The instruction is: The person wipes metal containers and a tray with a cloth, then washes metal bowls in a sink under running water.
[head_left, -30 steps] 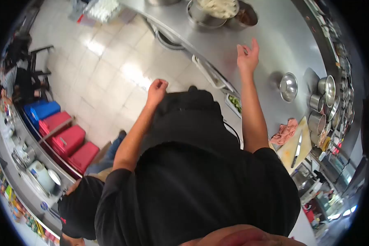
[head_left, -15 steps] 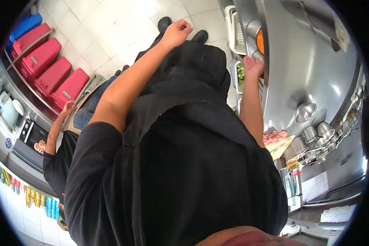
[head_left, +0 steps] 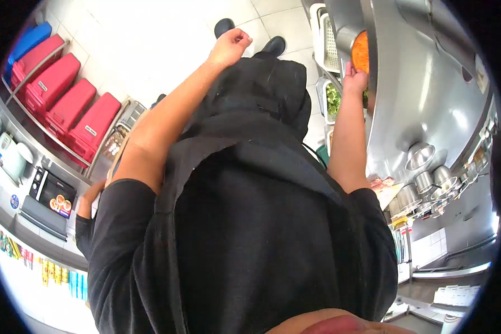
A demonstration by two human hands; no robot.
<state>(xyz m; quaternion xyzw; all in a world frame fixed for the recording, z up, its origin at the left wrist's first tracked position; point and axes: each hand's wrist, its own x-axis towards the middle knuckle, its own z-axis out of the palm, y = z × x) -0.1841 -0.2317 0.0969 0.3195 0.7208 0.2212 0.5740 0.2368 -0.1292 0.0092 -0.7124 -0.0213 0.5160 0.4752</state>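
My left hand (head_left: pixel 231 48) hangs in front of my black apron (head_left: pixel 261 100), above the floor. Its fingers are loosely curled in, and I see nothing in them. On the other side, my right hand (head_left: pixel 355 82) is at the near rim of a round metal bowl, its thumb up and its fingers bent at the edge. Orange food (head_left: pixel 360 53) fills the bowl; the counter edge covers part of it. Beside my right wrist sits a white container of chopped greens (head_left: pixel 333 100).
A steel counter (head_left: pixel 428 106) runs along the right, with metal bowls (head_left: pixel 420 156) and pots further back. A white perforated basket (head_left: pixel 329 47) stands beside the orange food. Red bins (head_left: pixel 94 119) line the left. A co-worker's arm (head_left: pixel 88 197) shows behind my left elbow.
My right hand has gone from open, palm showing, to fingers bent at the bowl's rim. My left hand has shifted slightly left. The co-worker is now mostly hidden behind my left arm.
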